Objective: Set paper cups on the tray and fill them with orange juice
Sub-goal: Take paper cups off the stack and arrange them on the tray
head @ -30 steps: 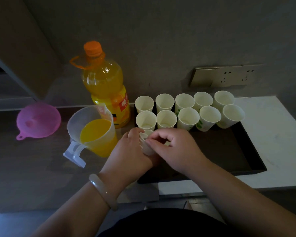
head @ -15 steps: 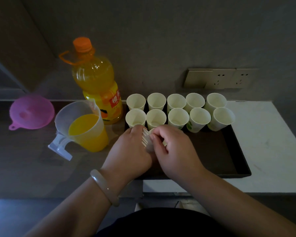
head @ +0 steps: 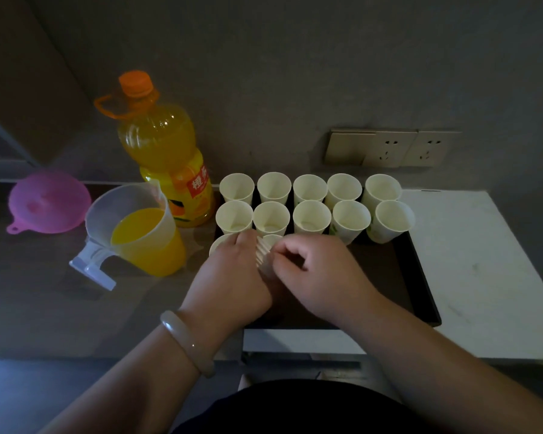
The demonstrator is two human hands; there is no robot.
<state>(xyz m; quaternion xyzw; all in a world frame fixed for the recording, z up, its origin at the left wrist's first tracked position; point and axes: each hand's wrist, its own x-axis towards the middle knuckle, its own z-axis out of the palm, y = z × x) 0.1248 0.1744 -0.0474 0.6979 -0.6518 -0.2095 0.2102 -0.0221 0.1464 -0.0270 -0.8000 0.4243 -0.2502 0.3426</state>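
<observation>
A dark tray [head: 417,277] holds two rows of several empty white paper cups [head: 311,216] along its far side, and one more cup [head: 220,242] stands at the near left, partly behind my left hand. My left hand [head: 232,277] grips a stack of nested paper cups [head: 261,253] lying on its side over the tray. My right hand [head: 314,270] pinches the rim end of that stack. A clear jug [head: 145,233] part-filled with orange juice stands left of the tray. A large orange juice bottle [head: 166,151] with an orange cap stands behind it.
A pink funnel [head: 49,200] lies at the far left of the dark counter. A white counter section [head: 483,261] lies right of the tray. Wall sockets [head: 389,148] sit above the cups. The counter's front edge runs just before my body.
The camera view shifted slightly. My hands stay together on the cup stack over the tray's left part, and a cup is now visible standing at the near left of the tray.
</observation>
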